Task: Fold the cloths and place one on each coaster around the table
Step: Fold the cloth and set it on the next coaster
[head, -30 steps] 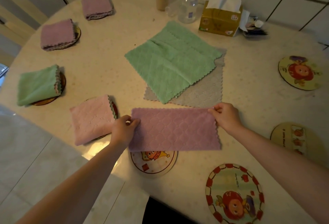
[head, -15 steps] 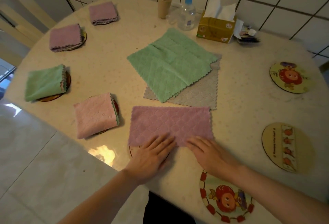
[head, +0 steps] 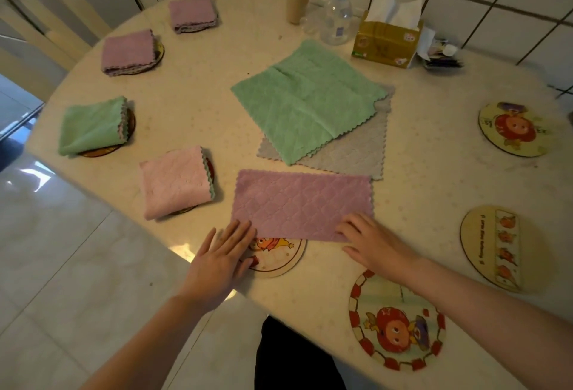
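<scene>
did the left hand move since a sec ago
Yes. The left hand went from the purple cloth's far left corner, level with the folded pink cloth, back toward the person to the near left corner, over the cartoon coaster.

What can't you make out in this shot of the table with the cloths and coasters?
All head view:
- Coasters under the four folded cloths, such as the pink one: mostly covered, designs unreadable.
- Coaster by the left hand: its top lies under the purple cloth.
- Grey cloth: largely hidden by the green cloth.
- Clutter beside the tissue box: too small and blurred.
</scene>
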